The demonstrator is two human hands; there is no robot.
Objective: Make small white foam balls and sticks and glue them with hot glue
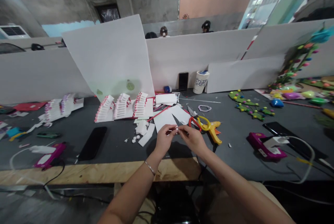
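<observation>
My left hand [165,139] and my right hand [192,138] meet fingertip to fingertip over the table. Both pinch a small white piece [176,128], too small to make out as foam, clay or paper. Under and behind the fingers lie sheets of white paper [164,119]. Left of my left hand are a white paper strip [146,135] and several small white balls [134,139]. Close to my right hand rest scissors [204,123] with yellow and red handles and a yellow glue gun [214,132].
Rows of white sticks with pink tips [120,107] stand at the back left, before a tall white board [112,56]. A black phone [93,143] and purple power strips [266,146] flank my arms. A paper cup [200,82] stands against the partition; green pompom garlands [247,103] lie right.
</observation>
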